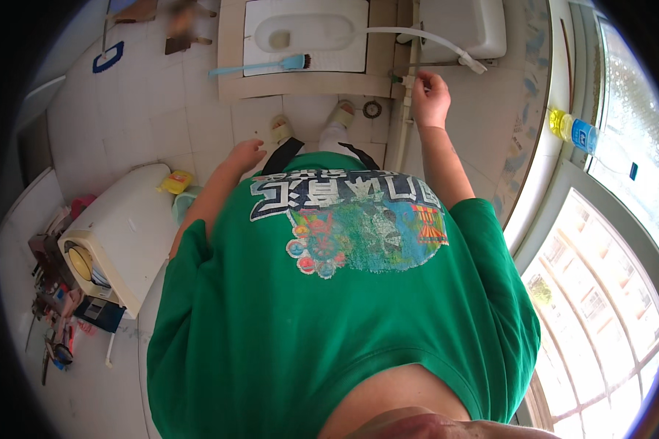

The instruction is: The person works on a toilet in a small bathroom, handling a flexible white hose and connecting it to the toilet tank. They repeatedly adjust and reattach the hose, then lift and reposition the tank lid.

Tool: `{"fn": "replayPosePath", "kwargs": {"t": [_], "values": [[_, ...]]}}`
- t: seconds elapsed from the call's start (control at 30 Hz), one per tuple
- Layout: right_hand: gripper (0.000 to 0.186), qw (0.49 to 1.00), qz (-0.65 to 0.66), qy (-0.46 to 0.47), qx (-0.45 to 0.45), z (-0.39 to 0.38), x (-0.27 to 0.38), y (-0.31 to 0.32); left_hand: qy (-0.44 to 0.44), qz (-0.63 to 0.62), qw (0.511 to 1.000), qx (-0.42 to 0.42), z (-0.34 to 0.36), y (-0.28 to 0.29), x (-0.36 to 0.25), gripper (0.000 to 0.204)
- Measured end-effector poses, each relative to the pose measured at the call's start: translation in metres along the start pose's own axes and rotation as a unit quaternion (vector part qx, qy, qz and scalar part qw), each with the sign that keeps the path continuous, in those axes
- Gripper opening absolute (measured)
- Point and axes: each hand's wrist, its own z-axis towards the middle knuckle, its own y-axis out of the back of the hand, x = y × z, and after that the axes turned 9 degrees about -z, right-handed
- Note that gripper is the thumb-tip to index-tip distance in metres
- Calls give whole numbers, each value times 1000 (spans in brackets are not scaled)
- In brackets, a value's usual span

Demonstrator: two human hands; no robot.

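My right hand [430, 101] is at a white pipe [405, 121] on the right, its fingers curled beside a small valve [398, 78] on that pipe. Whether the fingertips touch the valve or hold something small, I cannot make out. My left hand [247, 155] hangs by my left side with its fingers loosely stretched, holding nothing. Ahead of my feet is a white squat toilet [337, 62] set in a tiled step. A light-blue brush [263, 66] with dark bristles lies across its near part. A white hose [425, 35] curves from the toilet toward the right.
A white tank [465, 29] stands at the far right. A round floor drain [372, 110] is near my slippers [342, 112]. On the left are a white washing machine [117, 227] and a yellow packet [176, 181]. A bottle [572, 130] stands by the window on the right.
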Motion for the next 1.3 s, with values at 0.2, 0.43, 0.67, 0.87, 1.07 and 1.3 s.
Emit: {"fn": "replayPosePath", "kwargs": {"t": [0.2, 0.43, 0.67, 0.87, 1.07, 1.3], "values": [[17, 995, -26, 23, 98, -27, -31, -28, -70, -100, 990, -71, 31, 26, -64, 41], [20, 965, -66, 46, 249, -53, -14, -37, -223, -335, 913, -58, -27, 92, -183, 22], [27, 929, -101, 24, 356, -54, -24, -38, -687, -271, 673, -52, -170, 147, -297, 16], [28, 924, -123, 35, 361, -58, -33, -42, -770, -230, 585, 112, -219, 174, -329, 28], [28, 916, -130, 34, 378, -66, -43, -44, -676, -315, 661, -84, -244, 135, -360, 45], [29, 908, -140, -1, 394, -76, -65, -53, -604, -285, 713, 215, -224, 174, -363, 40]]}}
